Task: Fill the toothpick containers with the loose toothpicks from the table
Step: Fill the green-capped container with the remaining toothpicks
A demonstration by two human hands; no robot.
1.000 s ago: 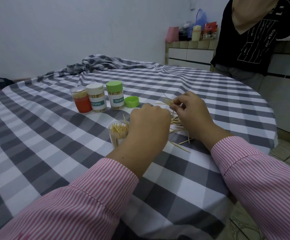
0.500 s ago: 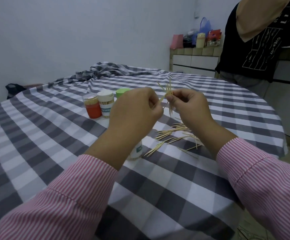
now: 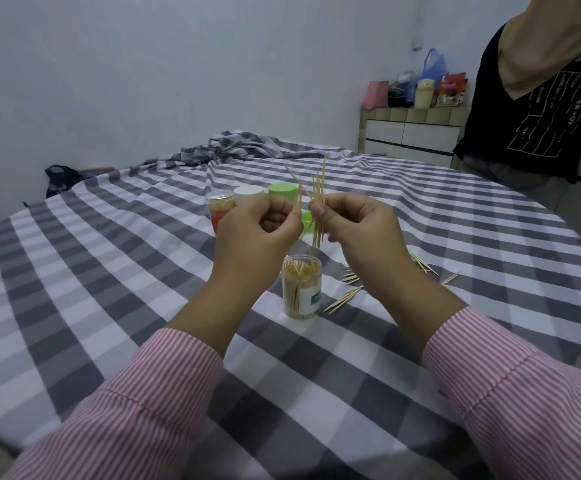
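Observation:
An open clear toothpick container (image 3: 302,289), partly full, stands on the checked tablecloth (image 3: 109,271) below my hands. My right hand (image 3: 358,230) pinches an upright bundle of toothpicks (image 3: 318,202) above it. Beside that, my left hand (image 3: 257,230) pinches a single tilted toothpick (image 3: 297,188) close to the bundle. Loose toothpicks (image 3: 347,292) lie on the cloth to the right of the container, partly hidden by my right wrist. Three closed containers stand behind my hands: an orange one (image 3: 220,209), a white-lidded one (image 3: 247,191) and a green-lidded one (image 3: 283,192).
A loose green lid (image 3: 307,221) lies behind my hands. A person in a black shirt (image 3: 538,109) stands at the table's far right edge. A tiled counter (image 3: 410,129) with bags stands behind. The cloth is bunched (image 3: 219,150) at the far side.
Both hands rose from the table with picked-up toothpicks and now hold them higher, over the open container. The view tilted upward and shifted.

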